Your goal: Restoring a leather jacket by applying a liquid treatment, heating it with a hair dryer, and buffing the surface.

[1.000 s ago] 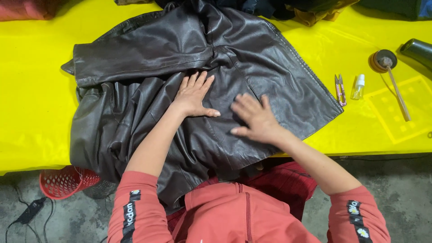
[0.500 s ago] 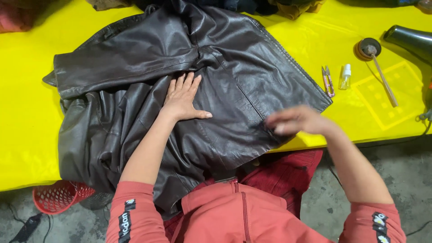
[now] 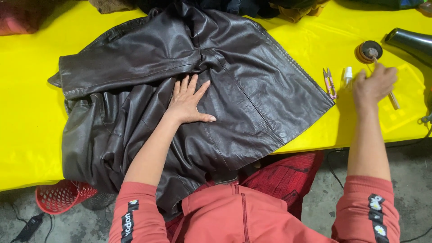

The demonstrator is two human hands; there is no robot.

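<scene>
A dark brown leather jacket (image 3: 252, 85) lies spread across the yellow table (image 3: 27, 135), its lower part hanging over the near edge. My left hand (image 3: 189, 101) rests flat on the middle of the jacket, fingers spread. My right hand (image 3: 374, 84) is out to the right of the jacket, its fingers curled around a thin brush stick (image 3: 394, 101). The stick's upper end lies in a small round tin (image 3: 369, 50).
Pink thread snips (image 3: 330, 83) and a small clear spray bottle (image 3: 348, 76) lie between the jacket and my right hand. A dark hair dryer (image 3: 411, 41) is at the far right. More clothes are piled along the far edge. A red basket (image 3: 60, 197) sits under the table.
My right hand left the jacket and swung right to the brush stick, closing on it. The left hand stayed pressed on the jacket.
</scene>
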